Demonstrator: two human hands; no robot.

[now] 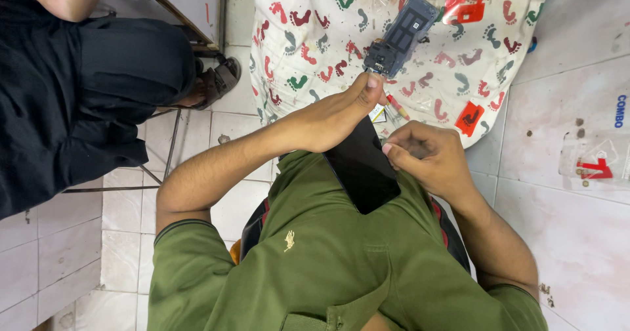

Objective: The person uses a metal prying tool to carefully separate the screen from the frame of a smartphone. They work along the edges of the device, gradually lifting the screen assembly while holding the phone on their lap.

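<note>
- Head view, nearest: the person in a green shirt [315,265] looks down on a black phone [362,167] that rests slanted against the chest, its dark glass face up.
- The right hand [430,157] is curled at the phone's right edge near its upper end, fingers bent and the thumb tip pressing the rim; it grips that edge.
- The left hand [335,116] lies over the phone's top end, fingers folded down and the thumb stretched forward past it; it covers the top corner, and whether it pinches anything there cannot be told.
- Just beyond the hands, at the near edge of a white cloth printed with coloured footprints [295,49], lie a small card and a thin red-tipped tool [396,107], partly hidden by the left thumb.
- Farther along the cloth, toward its far edge, sits an opened phone body [400,36] with its circuit boards showing, well apart from the black phone.
- At the far left another person in black clothing [85,88] sits on the tiled floor [564,239].
</note>
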